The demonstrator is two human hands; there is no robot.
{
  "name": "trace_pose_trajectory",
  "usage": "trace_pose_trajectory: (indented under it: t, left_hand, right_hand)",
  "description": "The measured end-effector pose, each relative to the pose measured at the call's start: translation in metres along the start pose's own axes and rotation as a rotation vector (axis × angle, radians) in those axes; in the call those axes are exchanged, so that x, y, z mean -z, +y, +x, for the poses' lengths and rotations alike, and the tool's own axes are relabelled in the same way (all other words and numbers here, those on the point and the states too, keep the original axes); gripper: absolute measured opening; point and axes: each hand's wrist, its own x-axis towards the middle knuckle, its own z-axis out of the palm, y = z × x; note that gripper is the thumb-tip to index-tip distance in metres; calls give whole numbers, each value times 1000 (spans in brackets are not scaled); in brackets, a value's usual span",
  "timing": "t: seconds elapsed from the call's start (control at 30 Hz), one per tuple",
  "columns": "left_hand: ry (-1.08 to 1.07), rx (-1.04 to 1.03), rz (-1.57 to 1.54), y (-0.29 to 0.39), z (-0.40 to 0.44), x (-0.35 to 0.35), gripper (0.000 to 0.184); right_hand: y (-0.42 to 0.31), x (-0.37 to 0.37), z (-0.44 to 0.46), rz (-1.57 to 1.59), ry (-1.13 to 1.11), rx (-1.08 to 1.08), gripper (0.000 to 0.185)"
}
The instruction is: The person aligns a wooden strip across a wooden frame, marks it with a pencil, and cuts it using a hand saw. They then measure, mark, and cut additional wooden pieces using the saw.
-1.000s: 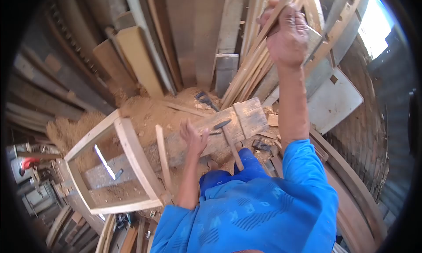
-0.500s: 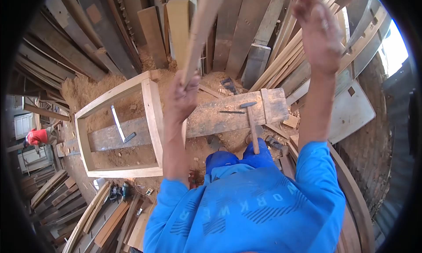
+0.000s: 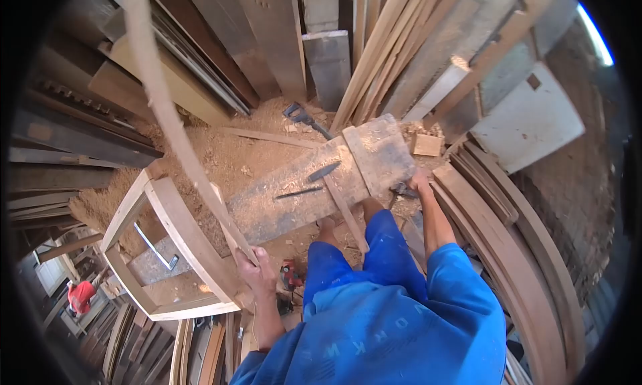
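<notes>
My left hand (image 3: 259, 270) is closed around the lower end of a long, slightly curved wooden strip (image 3: 177, 134), which rises up and away to the left. My right hand (image 3: 420, 179) reaches down past the right end of the plank bench (image 3: 261, 214), beside a dark tool (image 3: 403, 190); its fingers are too small to make out. A hammer (image 3: 346, 212) lies across the bench, its handle toward my knees. Near it rests a thin dark rod-like tool (image 3: 299, 193). Left of my left hand sits a wooden frame (image 3: 184, 234) with a try square (image 3: 156, 246) inside its outline.
Boards (image 3: 267, 37) lean along the far side. Curved timbers (image 3: 515, 271) are stacked at the right. A dark-handled tool (image 3: 304, 117) lies in the sawdust beyond the bench. A red power tool (image 3: 290, 275) sits near my left leg. Another person in red (image 3: 81, 297) is far left.
My right hand has dropped from raised at the upper right to low beside the bench end. My left hand has lowered, still holding the strip, and the view has turned right.
</notes>
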Motion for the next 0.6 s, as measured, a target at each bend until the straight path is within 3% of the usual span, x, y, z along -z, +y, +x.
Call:
trace_pose_trajectory:
  t: [0.07,0.2,0.33,0.5,0.6]
  left_hand:
    - [25,-17,95,-47,-9,-19,20]
    - [-55,117,36,-80,-15,-45,30]
    - [-42,114,38,-122,-11,-71,41]
    - [59,170,171,-138,-8,-86,53]
    - [150,138,196,-149,-12,-90,56]
  right_hand:
    - [14,-42,25,76,-36,82,33]
    - [-1,-97,86,-223,-226,65,35]
    - [-31,-158,145,-379,-341,144,37]
    - [-45,-234,190,-468,-381,192,41]
    - [-51,-252,191,-489,-279,198,39]
